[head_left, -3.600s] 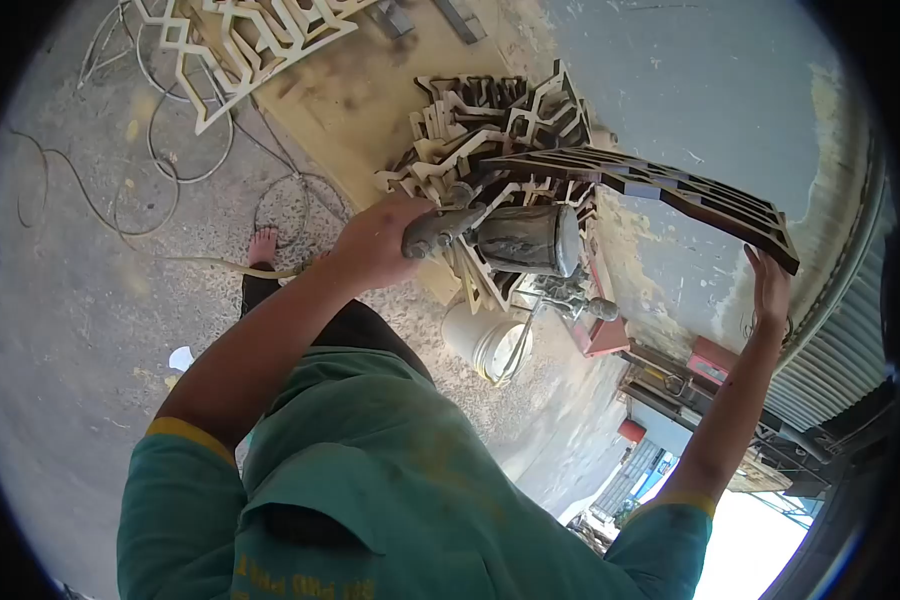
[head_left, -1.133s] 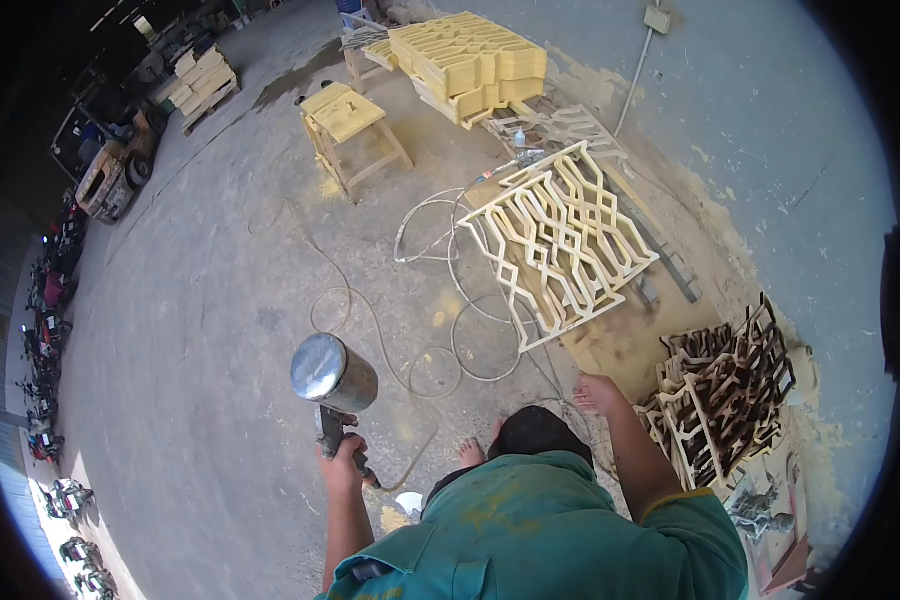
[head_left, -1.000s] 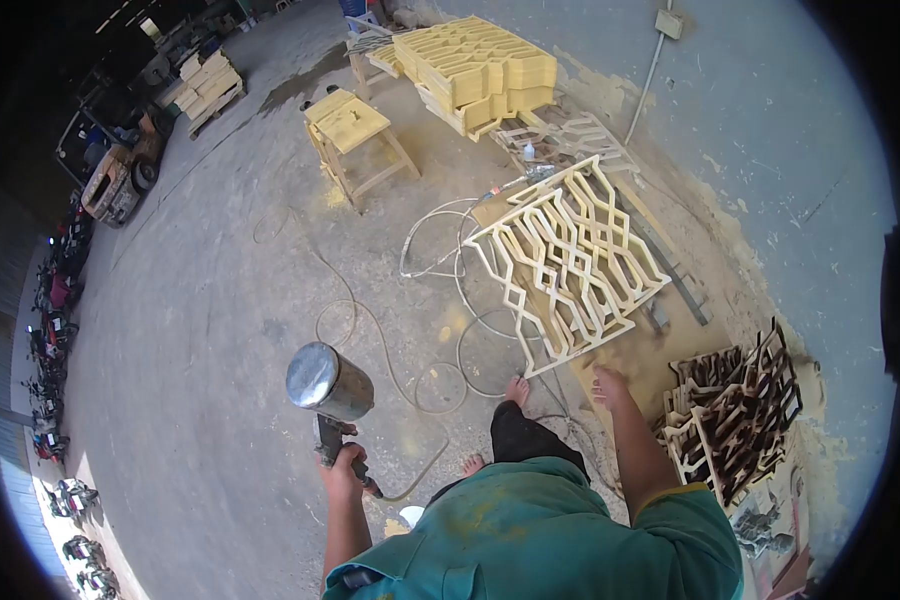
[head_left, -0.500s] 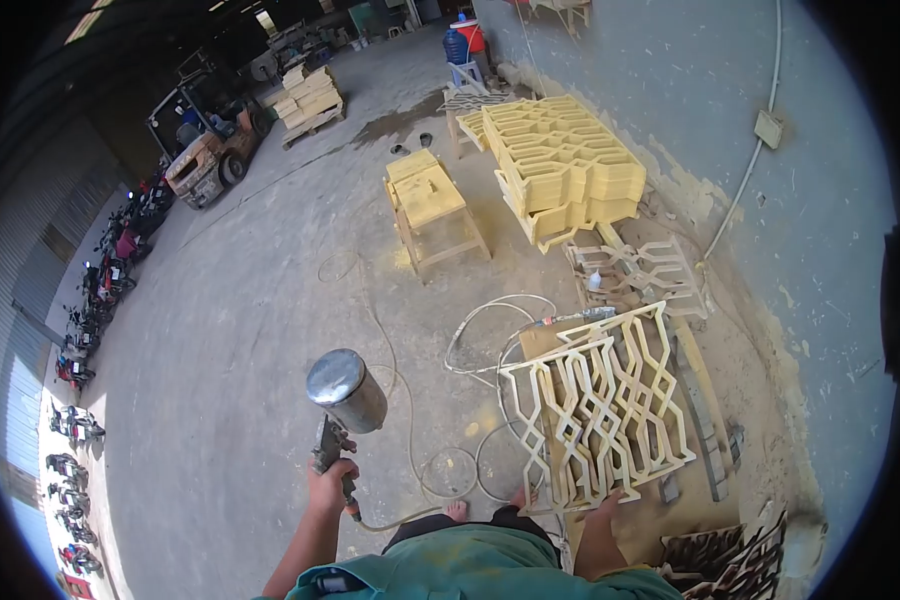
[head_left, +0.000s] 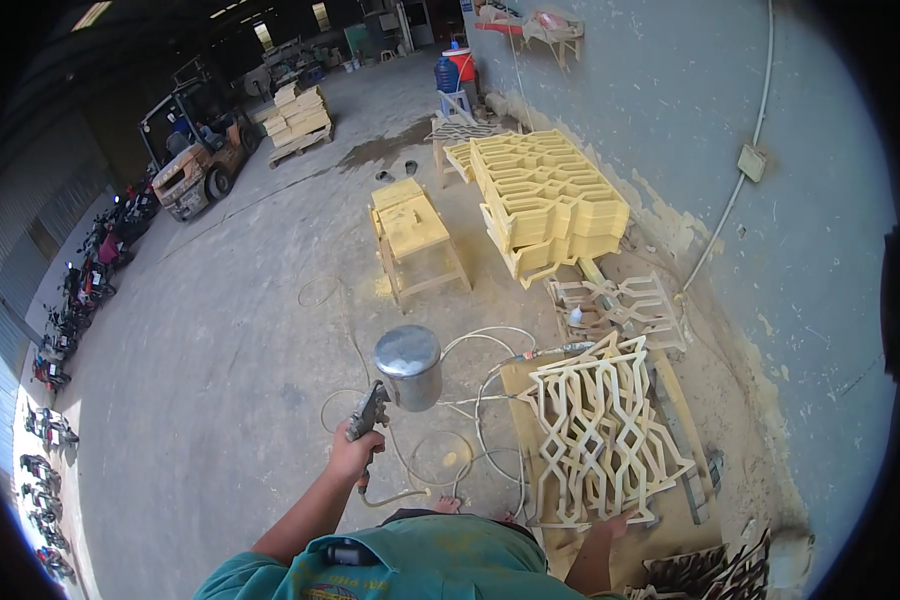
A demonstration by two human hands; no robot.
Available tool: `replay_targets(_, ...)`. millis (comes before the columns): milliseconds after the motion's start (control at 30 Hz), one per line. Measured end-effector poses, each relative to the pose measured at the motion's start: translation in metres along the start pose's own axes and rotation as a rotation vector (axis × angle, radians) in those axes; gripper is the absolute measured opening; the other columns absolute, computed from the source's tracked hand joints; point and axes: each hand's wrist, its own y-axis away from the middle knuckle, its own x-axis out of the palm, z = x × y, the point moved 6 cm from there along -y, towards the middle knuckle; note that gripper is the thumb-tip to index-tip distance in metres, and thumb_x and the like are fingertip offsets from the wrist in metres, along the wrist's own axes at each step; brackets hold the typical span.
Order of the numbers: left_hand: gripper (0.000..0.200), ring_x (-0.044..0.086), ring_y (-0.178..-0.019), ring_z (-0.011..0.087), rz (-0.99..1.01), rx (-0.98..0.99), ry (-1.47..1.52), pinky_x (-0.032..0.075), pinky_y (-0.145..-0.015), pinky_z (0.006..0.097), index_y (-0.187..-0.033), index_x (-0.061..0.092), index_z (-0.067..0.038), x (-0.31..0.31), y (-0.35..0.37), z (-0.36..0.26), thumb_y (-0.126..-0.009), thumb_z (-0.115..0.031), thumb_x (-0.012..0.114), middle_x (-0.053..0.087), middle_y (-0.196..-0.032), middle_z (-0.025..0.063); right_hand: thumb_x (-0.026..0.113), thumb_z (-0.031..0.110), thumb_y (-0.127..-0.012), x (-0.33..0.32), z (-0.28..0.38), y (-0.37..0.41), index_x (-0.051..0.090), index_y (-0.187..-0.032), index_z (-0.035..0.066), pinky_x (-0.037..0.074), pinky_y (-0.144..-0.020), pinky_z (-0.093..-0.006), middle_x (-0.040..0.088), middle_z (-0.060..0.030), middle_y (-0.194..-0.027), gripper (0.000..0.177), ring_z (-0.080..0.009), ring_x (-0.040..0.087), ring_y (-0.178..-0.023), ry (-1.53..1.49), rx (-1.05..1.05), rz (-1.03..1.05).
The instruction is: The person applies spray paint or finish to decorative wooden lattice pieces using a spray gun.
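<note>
My left hand (head_left: 356,452) is wrapped around the handle of a spray gun (head_left: 372,408) with a shiny metal paint cup (head_left: 408,368) on top. The gun is held up to the left of a pale zigzag lattice panel (head_left: 592,440). At the panel's near edge is my right hand (head_left: 610,528), closed on the frame; its fingers are partly hidden. Another lattice piece shows underneath the held panel, over a brown board (head_left: 522,425). An air hose (head_left: 395,500) hangs from the gun's handle to the floor.
A tall stack of yellow lattice panels (head_left: 560,205) stands by the wall. Left of it is a yellow-dusted wooden stool (head_left: 415,225). Hose coils (head_left: 485,400) lie on the floor. Dark lattice pieces (head_left: 705,575) sit near my right side. A forklift (head_left: 200,150) is parked farther back.
The spray gun has moved right, closer to the panels. My right hand's panel has shifted and turned, so the piece beneath shows at a different angle. The camera view has tilted up slightly.
</note>
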Motion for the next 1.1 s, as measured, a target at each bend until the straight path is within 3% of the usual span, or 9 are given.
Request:
replay_targets(100, 0.034, 0.052, -0.058, 0.0115, 0.025, -0.041, -0.013, 0.042, -0.054, 0.0255, -0.104, 0.064, 0.000, 0.007, 0.000, 0.001, -0.070, 0.001, 0.056, 0.059, -0.069, 0.0042, 0.054, 0.073, -0.081, 0.008, 0.040, 0.046, 0.042, -0.138, -0.005, 0.043, -0.101, -0.0509, 0.044, -0.0233, -0.141, 0.098, -0.0398, 0.049, -0.121, -0.226, 0.089, 0.016)
replay_targets(233, 0.032, 0.050, -0.057, 0.0117, 0.044, -0.043, -0.026, 0.040, -0.049, 0.0258, -0.102, 0.063, -0.004, 0.016, 0.006, -0.004, -0.071, -0.005, 0.056, 0.058, -0.068, 0.0048, 0.052, 0.065, -0.088, 0.019, 0.101, 0.039, 0.041, -0.140, -0.003, 0.042, -0.102, -0.0505, 0.043, -0.0207, -0.143, 0.085, -0.0376, 0.049, -0.122, -0.313, 0.022, 0.080)
replay_targets(333, 0.032, 0.050, -0.056, 0.0111, 0.039, -0.049, -0.075, 0.040, -0.050, 0.0251, -0.102, 0.063, -0.004, 0.014, 0.010, 0.001, -0.071, -0.004, 0.056, 0.058, -0.068, 0.0046, 0.045, 0.065, -0.091, 0.014, 0.163, 0.006, 0.049, -0.133, -0.004, 0.043, -0.099, -0.0482, 0.052, -0.0251, -0.133, 0.080, -0.0386, 0.052, -0.119, 0.094, -0.232, 0.103)
replay_targets(433, 0.032, 0.051, -0.057, 0.0106, 0.020, -0.045, -0.051, 0.040, -0.051, 0.0252, -0.102, 0.063, -0.004, 0.013, 0.013, 0.015, -0.071, -0.004, 0.057, 0.059, -0.067, 0.0045, 0.048, 0.048, -0.098, 0.011, 0.228, 0.028, 0.052, -0.132, -0.002, 0.048, -0.094, -0.0424, 0.055, -0.0158, -0.131, 0.061, -0.0296, 0.058, -0.112, 0.007, -0.339, 0.160)
replay_targets(633, 0.033, 0.049, -0.052, 0.0096, 0.043, -0.024, -0.025, 0.039, -0.047, 0.0253, -0.104, 0.065, -0.003, 0.013, 0.027, 0.026, -0.071, -0.002, 0.059, 0.060, -0.068, 0.0034, 0.047, 0.046, -0.099, 0.009, 0.227, 0.052, 0.054, -0.129, -0.003, 0.052, -0.089, -0.0442, 0.056, -0.0165, -0.129, 0.058, -0.0304, 0.059, -0.110, -0.179, -0.197, 0.240)
replay_targets(733, 0.032, 0.054, -0.058, 0.0107, 0.047, -0.015, 0.009, 0.041, -0.051, 0.0252, -0.103, 0.065, -0.003, 0.015, 0.032, 0.026, -0.071, -0.002, 0.060, 0.060, -0.070, 0.0036, 0.044, 0.044, -0.100, 0.007, 0.207, 0.049, 0.049, -0.132, -0.003, 0.052, -0.089, -0.0446, 0.057, -0.0175, -0.127, 0.057, -0.0315, 0.059, -0.110, -0.204, -0.167, 0.287)
replay_targets(933, 0.032, 0.052, -0.058, 0.0107, 0.082, 0.018, -0.017, 0.041, -0.052, 0.0260, -0.103, 0.063, -0.003, 0.021, 0.041, 0.024, -0.072, -0.003, 0.059, 0.060, -0.068, 0.0046, 0.040, 0.040, -0.103, 0.013, 0.209, 0.077, 0.041, -0.137, -0.002, 0.054, -0.075, -0.0421, 0.059, -0.0184, -0.113, 0.054, -0.0272, 0.061, -0.083, -0.492, -0.242, 0.501)
replay_targets(1033, 0.032, 0.050, -0.054, 0.0100, 0.119, 0.003, -0.031, 0.039, -0.049, 0.0259, -0.105, 0.064, -0.005, 0.025, 0.049, 0.014, -0.073, -0.003, 0.059, 0.060, -0.069, 0.0042, 0.041, 0.040, -0.103, 0.018, 0.223, 0.088, 0.043, -0.135, -0.003, 0.053, -0.071, -0.0380, 0.059, -0.0181, -0.109, 0.053, -0.0234, 0.058, -0.074, -0.486, -0.405, 0.770)
replay_targets(1100, 0.037, 0.056, -0.070, 0.0125, 0.163, -0.066, -0.040, 0.047, -0.060, 0.0275, -0.110, 0.062, -0.003, 0.023, 0.049, 0.021, -0.074, 0.002, 0.060, 0.063, -0.088, 0.0045, 0.043, 0.037, -0.102, 0.014, 0.229, 0.099, 0.042, -0.135, -0.003, 0.053, -0.069, -0.0366, 0.060, -0.0191, -0.110, 0.051, -0.0240, 0.059, -0.080, -0.473, -0.431, 0.659)
